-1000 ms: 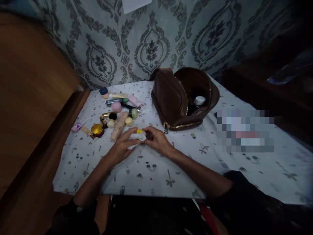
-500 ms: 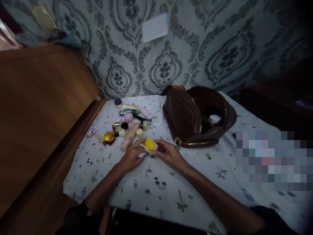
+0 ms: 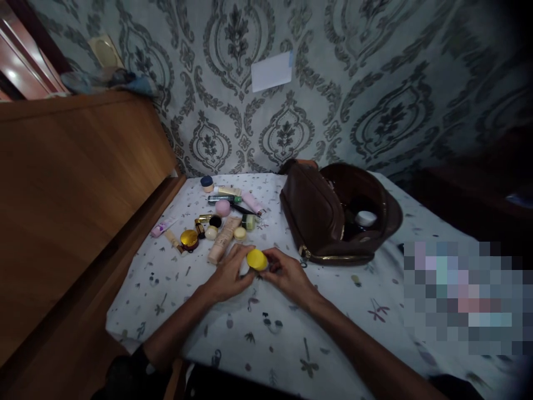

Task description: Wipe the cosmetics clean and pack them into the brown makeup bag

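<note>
Left hand [image 3: 231, 276] and right hand [image 3: 289, 276] pinch a small yellow-topped container [image 3: 257, 259] between them by the fingertips, one from each side. Its yellow face points up, tilted toward the camera; fingers cover the sides, so its long axis cannot be told. The top looks round, smooth and bright, with white showing beneath. It sits over the patterned tablecloth [image 3: 291, 344], near the beige squeeze tube [image 3: 224, 240] and left of the brown leather bag [image 3: 314, 208].

Brown bag [image 3: 310, 208], one. Left of it: tubes [image 3: 224, 240], five; navy-lidded jar [image 3: 207, 185], one; pink rounded item [image 3: 222, 208], one; yellow-topped item [image 3: 257, 259], one. Inside: white-topped item [image 3: 366, 218], one.
</note>
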The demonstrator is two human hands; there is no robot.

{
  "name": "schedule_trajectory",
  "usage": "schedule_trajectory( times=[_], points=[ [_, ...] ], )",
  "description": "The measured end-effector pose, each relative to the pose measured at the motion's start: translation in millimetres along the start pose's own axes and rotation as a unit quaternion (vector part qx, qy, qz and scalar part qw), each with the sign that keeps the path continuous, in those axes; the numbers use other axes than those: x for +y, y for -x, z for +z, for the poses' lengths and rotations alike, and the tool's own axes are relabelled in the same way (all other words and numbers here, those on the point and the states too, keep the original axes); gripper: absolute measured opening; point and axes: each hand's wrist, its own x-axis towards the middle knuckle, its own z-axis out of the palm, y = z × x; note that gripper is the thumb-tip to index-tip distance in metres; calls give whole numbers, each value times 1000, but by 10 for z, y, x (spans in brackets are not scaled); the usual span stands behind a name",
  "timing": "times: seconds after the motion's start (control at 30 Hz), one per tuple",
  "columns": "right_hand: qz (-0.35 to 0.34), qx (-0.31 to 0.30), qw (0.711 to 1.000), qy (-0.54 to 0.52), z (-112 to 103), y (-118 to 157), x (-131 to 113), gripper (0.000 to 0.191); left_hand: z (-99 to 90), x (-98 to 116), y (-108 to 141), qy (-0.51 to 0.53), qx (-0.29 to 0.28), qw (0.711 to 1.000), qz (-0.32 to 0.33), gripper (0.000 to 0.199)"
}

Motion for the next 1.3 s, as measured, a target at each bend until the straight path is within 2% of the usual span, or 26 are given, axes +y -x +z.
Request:
schedule_trajectory(
  times=[0.27,0.4,0.53,0.67,0.73,0.83,0.9,0.97,1.03,1.1,1.2,1.3],
  points=[
    [-71,31,991,113,-25,36,31,26,-1,93,-110,-59,-48,996,-41,52],
    [-74,22,988,135,-31,34,33,22,26,155,-184,-136,-52,988,-52,53],
    [-60,20,985,161,-4,37,7,18,48,254,-229,-203,-53,975,-66,45],
    [-71,5,974,214,-78,109,-87,34,56,291,-227,-218,-61,973,-49,34],
    [-106,9,966,233,-217,174,-180,39,66,272,-216,-214,-62,974,-42,34],
    [-188,54,951,238,-574,271,-389,23,90,218,-205,-196,-57,978,-36,37],
    [-234,130,928,259,-885,308,-550,18,106,183,-199,-178,-50,982,-35,37],
    [-244,221,893,306,-1218,307,-680,16,119,151,-189,-156,-44,986,-33,37],
    [-220,267,864,366,-1533,259,-742,14,127,121,-177,-137,-38,989,-31,37],
    [-165,277,848,420,-1788,173,-727,22,128,97,-165,-129,-37,991,-28,39],
    [-65,236,859,450,-2004,8,-620,47,117,91,-160,-124,-38,991,-25,40],
    [32,174,868,464,-2044,-135,-535,69,107,102,-167,-115,-41,992,-26,39]
  ],
)
